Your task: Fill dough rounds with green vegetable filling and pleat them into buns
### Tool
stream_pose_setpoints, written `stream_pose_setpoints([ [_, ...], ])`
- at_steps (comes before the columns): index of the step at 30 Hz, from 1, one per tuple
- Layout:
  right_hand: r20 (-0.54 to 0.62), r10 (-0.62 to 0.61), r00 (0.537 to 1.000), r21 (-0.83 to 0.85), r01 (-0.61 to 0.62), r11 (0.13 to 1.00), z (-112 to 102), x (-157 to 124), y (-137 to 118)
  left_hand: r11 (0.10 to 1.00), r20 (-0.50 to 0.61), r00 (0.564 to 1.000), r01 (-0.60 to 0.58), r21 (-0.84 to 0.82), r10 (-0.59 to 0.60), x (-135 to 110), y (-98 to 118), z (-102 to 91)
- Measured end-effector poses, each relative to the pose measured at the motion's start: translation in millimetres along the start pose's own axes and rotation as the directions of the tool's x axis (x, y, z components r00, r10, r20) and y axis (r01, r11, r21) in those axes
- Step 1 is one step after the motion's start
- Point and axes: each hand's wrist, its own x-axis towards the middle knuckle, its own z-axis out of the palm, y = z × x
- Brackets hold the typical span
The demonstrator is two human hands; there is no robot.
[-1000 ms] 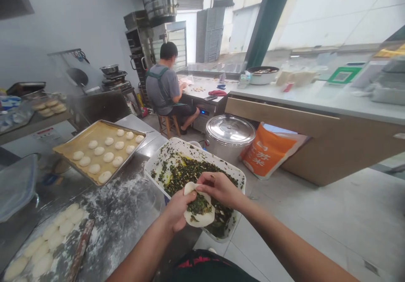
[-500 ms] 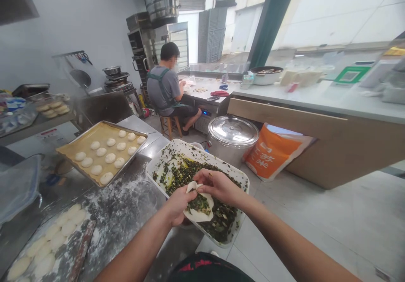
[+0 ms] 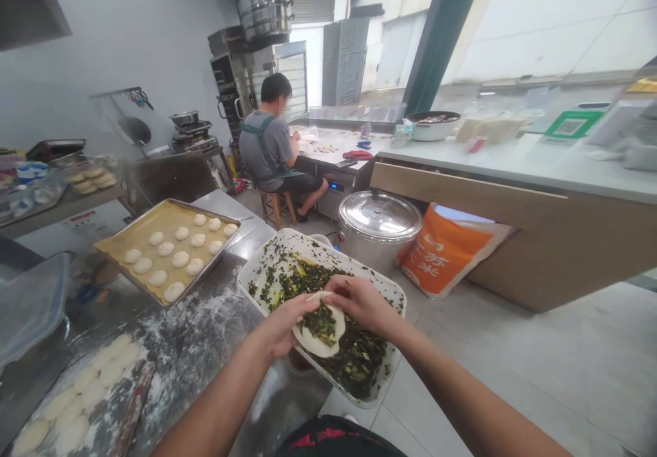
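Note:
My left hand [image 3: 280, 323] cups a round white dough wrapper [image 3: 313, 341] heaped with chopped green filling. My right hand [image 3: 362, 299] pinches the wrapper's upper edge with its fingertips. Both hands hover over a white rectangular tub [image 3: 395, 293] that holds more of the dark green filling [image 3: 359, 361]. The tub rests on the corner of a floured steel table [image 3: 205, 341].
A baking tray [image 3: 128, 231] with several filled buns lies at the table's far end. Several flat dough rounds [image 3: 97, 382] and a rolling pin [image 3: 133, 409] lie at the near left. A lidded steel pot [image 3: 380, 217] and an orange sack [image 3: 441, 252] stand on the floor. A seated person [image 3: 272, 149] works at a far counter.
Both hands have risen slightly with the wrapper. My right fingers have shifted along its upper edge, gathering the dough closer round the filling.

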Motion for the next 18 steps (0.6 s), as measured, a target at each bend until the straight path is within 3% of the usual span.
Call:
stream_pose_setpoints([
  [3,-0.056,0.068,0.996,0.121,-0.061,0.991,3,-3,5,0.980,0.067,0.998,0.010,-0.197,0.003,-7,-2,3.0],
  [5,-0.041,0.029,0.999,0.078,-0.026,0.997,4,-5,4,0.973,0.004,0.999,-0.051,-0.225,0.053,-7,-9,5.7],
  [7,0.010,-0.051,0.999,-0.028,0.052,0.998,3,-7,0,0.979,-0.093,0.992,-0.103,-0.174,0.088,-5,-16,8.3],
  [9,0.083,-0.123,0.989,-0.107,0.131,0.986,1,-8,-5,0.992,-0.143,0.988,-0.079,-0.094,0.065,-3,-20,10.2],
  [15,0.169,-0.051,0.984,-0.172,0.080,0.982,-3,-7,-12,0.994,-0.126,0.992,-0.015,0.112,0.029,2,-21,9.5],
  [18,0.196,-0.104,0.975,-0.208,0.145,0.967,-3,-7,-15,0.985,-0.109,0.994,0.010,0.173,0.009,4,-23,7.2],
])
